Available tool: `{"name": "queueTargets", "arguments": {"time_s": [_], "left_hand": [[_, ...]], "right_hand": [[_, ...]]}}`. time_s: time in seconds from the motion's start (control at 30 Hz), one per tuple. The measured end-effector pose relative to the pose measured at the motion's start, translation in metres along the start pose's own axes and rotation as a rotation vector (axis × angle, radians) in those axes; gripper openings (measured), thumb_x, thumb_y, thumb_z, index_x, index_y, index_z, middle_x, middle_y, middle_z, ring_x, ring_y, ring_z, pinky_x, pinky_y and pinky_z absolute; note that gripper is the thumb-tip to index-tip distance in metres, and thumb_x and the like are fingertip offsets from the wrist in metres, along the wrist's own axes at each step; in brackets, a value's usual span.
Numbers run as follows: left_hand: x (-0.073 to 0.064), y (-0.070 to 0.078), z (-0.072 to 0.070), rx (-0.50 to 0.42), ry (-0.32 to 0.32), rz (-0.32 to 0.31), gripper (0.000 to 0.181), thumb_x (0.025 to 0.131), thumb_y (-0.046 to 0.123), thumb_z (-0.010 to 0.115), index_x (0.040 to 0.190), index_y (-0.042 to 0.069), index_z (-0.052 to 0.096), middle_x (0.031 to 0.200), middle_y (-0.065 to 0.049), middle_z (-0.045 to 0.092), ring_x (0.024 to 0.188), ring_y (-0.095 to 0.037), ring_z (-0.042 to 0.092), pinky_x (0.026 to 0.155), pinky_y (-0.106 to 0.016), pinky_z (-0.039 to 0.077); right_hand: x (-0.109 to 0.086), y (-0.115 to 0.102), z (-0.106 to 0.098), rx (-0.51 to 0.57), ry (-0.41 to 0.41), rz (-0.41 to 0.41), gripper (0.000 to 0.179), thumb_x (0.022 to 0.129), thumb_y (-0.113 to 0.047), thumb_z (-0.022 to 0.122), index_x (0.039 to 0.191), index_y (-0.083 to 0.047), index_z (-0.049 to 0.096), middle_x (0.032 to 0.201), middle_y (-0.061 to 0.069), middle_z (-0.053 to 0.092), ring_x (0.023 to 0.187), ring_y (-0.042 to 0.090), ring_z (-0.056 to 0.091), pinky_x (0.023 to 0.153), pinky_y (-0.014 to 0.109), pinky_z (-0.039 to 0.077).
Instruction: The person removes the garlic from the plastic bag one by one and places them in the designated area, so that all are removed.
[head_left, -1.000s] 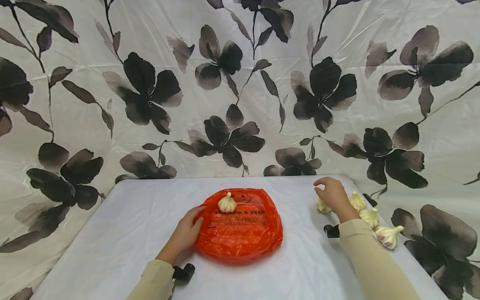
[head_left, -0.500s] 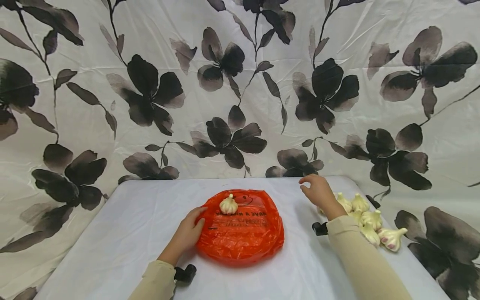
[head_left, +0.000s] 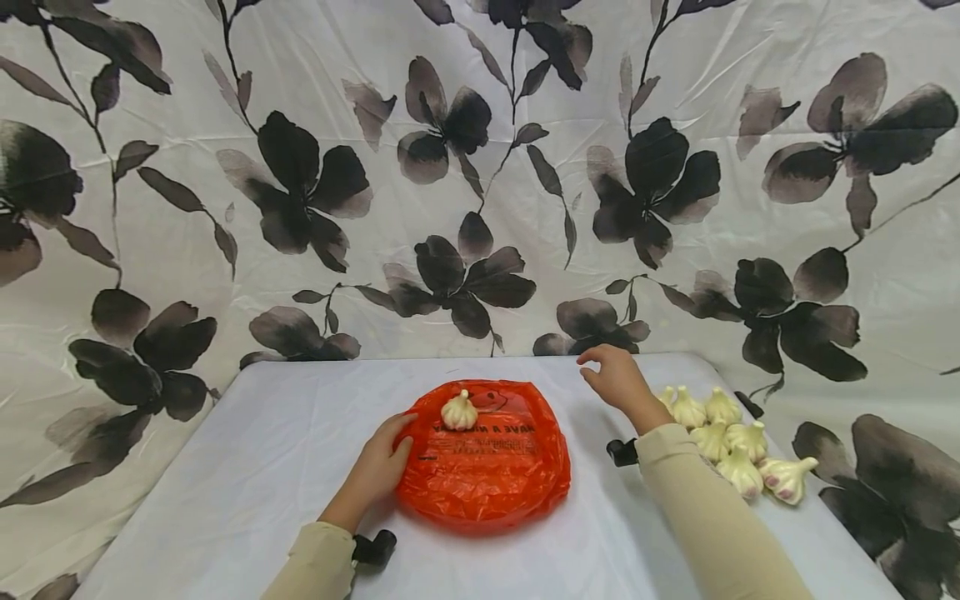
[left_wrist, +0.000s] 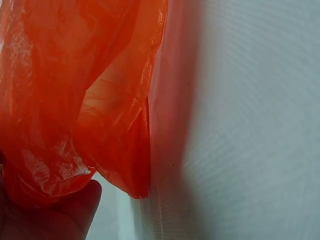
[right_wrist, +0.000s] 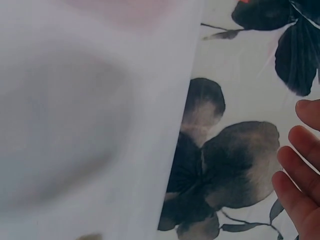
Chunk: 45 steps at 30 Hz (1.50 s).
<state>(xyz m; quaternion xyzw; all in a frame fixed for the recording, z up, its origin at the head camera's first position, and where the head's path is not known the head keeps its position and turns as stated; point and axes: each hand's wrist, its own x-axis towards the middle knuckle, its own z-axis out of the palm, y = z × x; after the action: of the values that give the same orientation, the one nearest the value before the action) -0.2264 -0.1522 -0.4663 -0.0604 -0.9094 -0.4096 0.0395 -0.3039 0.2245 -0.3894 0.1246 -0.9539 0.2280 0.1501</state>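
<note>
A round spread of red plastic bag, printed with mirrored lettering, lies mid-table. One garlic bulb sits on its far left part, root end down. My left hand rests at the left edge of the bag, thumb apart from the fingers. In the left wrist view, crinkled red plastic hangs beside a digit at the lower left. My right hand is in the air over the back right of the table, thumb and forefinger curved apart with nothing between them. The right wrist view shows its fingers spread.
Several garlic bulbs lie grouped at the table's right side, some partly behind the right forearm. A white cloth covers the table. Behind it hangs a floral sheet. Each wrist carries a black camera.
My right hand has moved left, away from the garlic group, uncovering more bulbs. The left hand stays at the bag's edge, and the bulb on the bag keeps its place.
</note>
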Motion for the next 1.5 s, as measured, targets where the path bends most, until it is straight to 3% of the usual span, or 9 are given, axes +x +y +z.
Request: {"name": "queueTargets", "arguments": {"time_s": [0.3, 0.67, 1.0, 1.5], "left_hand": [[0.000, 0.004, 0.002, 0.008, 0.015, 0.032, 0.045, 0.100, 0.013, 0.047, 0.144, 0.008, 0.044, 0.151, -0.018, 0.039, 0.141, -0.039, 0.035, 0.113, -0.058, 0.031], [0.001, 0.007, 0.003, 0.006, 0.009, 0.024, 0.045, 0.100, 0.013, 0.047, 0.144, 0.009, 0.044, 0.152, -0.018, 0.038, 0.141, -0.039, 0.034, 0.114, -0.058, 0.030], [-0.001, 0.003, 0.004, 0.011, 0.012, 0.024, 0.045, 0.100, 0.014, 0.047, 0.144, 0.008, 0.044, 0.151, -0.018, 0.038, 0.141, -0.039, 0.035, 0.114, -0.058, 0.031], [0.000, 0.007, 0.004, 0.025, 0.021, 0.027, 0.045, 0.099, 0.013, 0.048, 0.144, 0.008, 0.044, 0.151, -0.018, 0.039, 0.140, -0.039, 0.037, 0.112, -0.058, 0.033]], "right_hand": [[0.007, -0.012, 0.007, 0.013, -0.007, -0.028, 0.019, 0.089, -0.012, 0.063, 0.105, -0.007, 0.073, 0.118, 0.016, 0.067, 0.111, 0.034, 0.061, 0.096, 0.051, 0.051], [0.015, -0.034, 0.014, 0.035, -0.012, -0.076, 0.017, 0.089, -0.015, 0.065, 0.103, -0.010, 0.074, 0.119, 0.014, 0.068, 0.113, 0.032, 0.062, 0.096, 0.050, 0.052], [0.018, -0.064, 0.028, 0.113, -0.030, -0.113, 0.019, 0.089, -0.017, 0.067, 0.105, -0.010, 0.073, 0.107, 0.009, 0.071, 0.105, 0.029, 0.063, 0.093, 0.047, 0.052], [0.024, -0.099, 0.053, 0.190, -0.121, -0.099, 0.020, 0.088, -0.020, 0.068, 0.108, -0.014, 0.072, 0.114, 0.007, 0.069, 0.109, 0.026, 0.063, 0.095, 0.044, 0.052]]}}
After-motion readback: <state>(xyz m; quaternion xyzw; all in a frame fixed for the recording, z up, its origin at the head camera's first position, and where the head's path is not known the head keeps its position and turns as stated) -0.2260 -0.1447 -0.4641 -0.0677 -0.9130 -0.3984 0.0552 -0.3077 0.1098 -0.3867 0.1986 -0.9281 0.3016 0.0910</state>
